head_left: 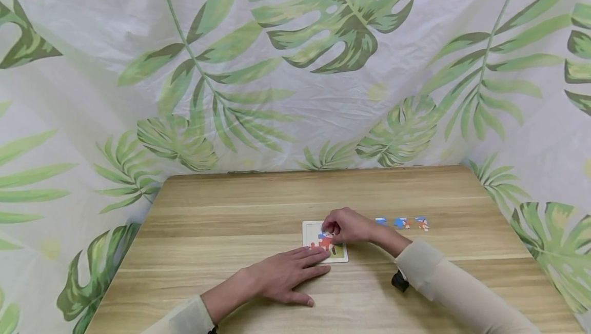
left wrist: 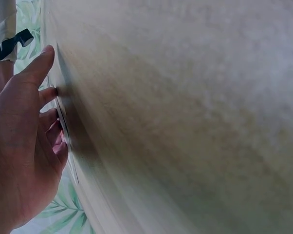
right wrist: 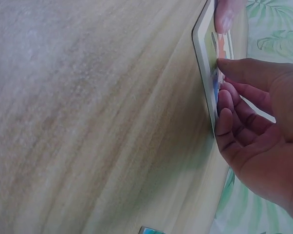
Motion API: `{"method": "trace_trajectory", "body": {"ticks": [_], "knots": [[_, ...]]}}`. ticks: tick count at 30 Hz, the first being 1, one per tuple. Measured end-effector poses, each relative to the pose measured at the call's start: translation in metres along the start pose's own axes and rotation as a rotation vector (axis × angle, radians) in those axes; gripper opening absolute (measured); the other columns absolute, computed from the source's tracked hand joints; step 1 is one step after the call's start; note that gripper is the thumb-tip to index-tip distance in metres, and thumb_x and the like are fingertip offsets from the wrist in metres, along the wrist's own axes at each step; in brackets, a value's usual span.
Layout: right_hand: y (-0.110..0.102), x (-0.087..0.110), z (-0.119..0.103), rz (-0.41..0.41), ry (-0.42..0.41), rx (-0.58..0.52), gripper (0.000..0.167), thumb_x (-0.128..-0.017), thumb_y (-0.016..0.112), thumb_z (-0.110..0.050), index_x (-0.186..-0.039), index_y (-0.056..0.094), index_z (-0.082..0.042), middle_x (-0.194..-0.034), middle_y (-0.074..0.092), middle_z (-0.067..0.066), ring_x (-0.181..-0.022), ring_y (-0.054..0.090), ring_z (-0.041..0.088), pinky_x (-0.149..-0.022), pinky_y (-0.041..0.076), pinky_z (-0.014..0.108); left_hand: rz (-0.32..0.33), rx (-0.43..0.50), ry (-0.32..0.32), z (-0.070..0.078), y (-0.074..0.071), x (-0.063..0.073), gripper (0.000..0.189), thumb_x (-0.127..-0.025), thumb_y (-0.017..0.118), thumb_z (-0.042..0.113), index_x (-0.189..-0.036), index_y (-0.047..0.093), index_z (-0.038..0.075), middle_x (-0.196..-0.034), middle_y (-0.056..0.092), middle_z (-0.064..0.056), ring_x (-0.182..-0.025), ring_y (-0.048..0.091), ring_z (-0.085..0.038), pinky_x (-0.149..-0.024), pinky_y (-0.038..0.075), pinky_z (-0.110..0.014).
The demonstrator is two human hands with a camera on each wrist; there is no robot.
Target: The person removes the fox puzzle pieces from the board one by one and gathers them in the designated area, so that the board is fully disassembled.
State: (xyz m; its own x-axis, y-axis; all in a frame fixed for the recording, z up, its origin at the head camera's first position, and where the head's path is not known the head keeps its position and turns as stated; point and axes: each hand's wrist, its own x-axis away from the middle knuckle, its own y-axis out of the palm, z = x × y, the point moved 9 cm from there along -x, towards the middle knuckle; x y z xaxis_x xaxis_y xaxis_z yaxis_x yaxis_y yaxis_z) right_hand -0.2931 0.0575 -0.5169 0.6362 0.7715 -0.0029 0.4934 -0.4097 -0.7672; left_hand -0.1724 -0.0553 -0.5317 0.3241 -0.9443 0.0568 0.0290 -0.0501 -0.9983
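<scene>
A small square jigsaw board with a pale rim lies on the table, partly filled with red, blue and white puzzle pieces. My left hand rests palm down, its straight fingers over the board's lower edge. Bent over the upper right part of the board, my right hand pinches a puzzle piece right at the picture's surface, mostly covered by the fingers. In the right wrist view, the thumb and curled fingertips meet the board close to a blue patch.
To the right of the board, loose puzzle pieces in blue, white and orange lie in a row, the nearest partly behind my right wrist. The wooden table ends at a leaf-patterned cloth behind it.
</scene>
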Motion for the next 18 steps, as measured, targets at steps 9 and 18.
{"method": "trace_trajectory", "body": {"ticks": [9,18], "knots": [[0.002,-0.0016,0.0011,-0.01,0.016,-0.02,0.025,-0.08,0.083,0.004,-0.102,0.073,-0.003,-0.086,0.067,0.002,-0.077,0.062,0.011,-0.069,0.052,0.019,-0.006,0.001,-0.001,-0.0007,-0.0002,-0.0004,0.078,-0.107,0.043,0.067,-0.166,0.037,0.017,-0.175,0.027,-0.009,-0.161,0.026,-0.024,-0.129,0.027,-0.039],[0.0015,-0.0005,0.0001,-0.005,0.032,-0.064,0.027,-0.079,0.082,0.007,-0.101,0.07,-0.003,-0.085,0.068,0.004,-0.077,0.063,0.013,-0.069,0.052,0.02,-0.001,-0.005,0.001,-0.0006,-0.0006,-0.0011,0.078,-0.107,0.044,0.067,-0.166,0.038,0.016,-0.175,0.028,-0.008,-0.161,0.027,-0.024,-0.129,0.028,-0.039]]}}
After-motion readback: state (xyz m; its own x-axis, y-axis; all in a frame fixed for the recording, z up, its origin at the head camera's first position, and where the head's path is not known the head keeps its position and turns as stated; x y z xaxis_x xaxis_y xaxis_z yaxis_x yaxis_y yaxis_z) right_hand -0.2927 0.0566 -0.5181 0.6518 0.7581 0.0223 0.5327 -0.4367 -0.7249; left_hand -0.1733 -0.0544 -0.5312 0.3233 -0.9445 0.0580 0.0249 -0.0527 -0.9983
